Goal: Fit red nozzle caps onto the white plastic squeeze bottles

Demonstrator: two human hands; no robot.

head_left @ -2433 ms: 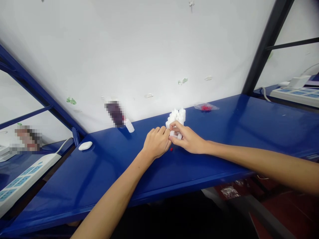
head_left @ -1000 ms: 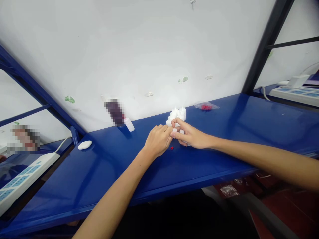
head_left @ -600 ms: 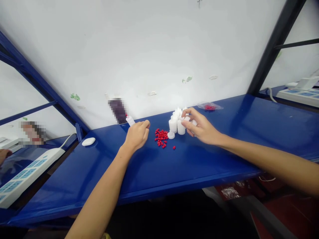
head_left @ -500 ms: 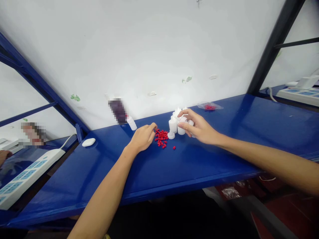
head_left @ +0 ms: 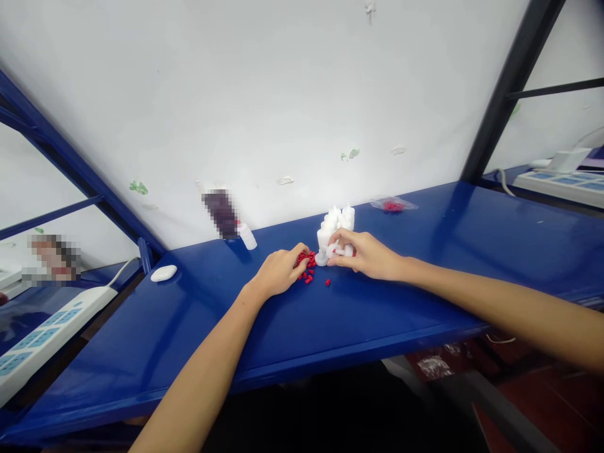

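Note:
My left hand (head_left: 282, 272) reaches into the pile of small red caps (head_left: 311, 259), its fingers curled and the thumb apart from the index finger. Whether a cap touches its fingertips I cannot tell. My right hand (head_left: 365, 253) pinches a white nozzle cap (head_left: 333, 250), held tilted low over the table, with specks of red beside it. Just left of those fingers, another white cap (head_left: 321, 258) lies on the table. Behind it stands a cluster of white bottles (head_left: 336, 218). One red cap (head_left: 328, 282) lies apart, nearer the front edge.
On the blue table (head_left: 377, 327), a white bottle with a red tip (head_left: 247, 236) stands near the wall. A white oval object (head_left: 163, 273) lies at left. A clear bag of red caps (head_left: 393, 206) rests at the back right. Beyond the left frame is a power strip (head_left: 56, 333).
My left hand has moved right, over the red caps. My right hand has come down and slightly left from the bottles, with the white nozzle cap now low in its fingers.

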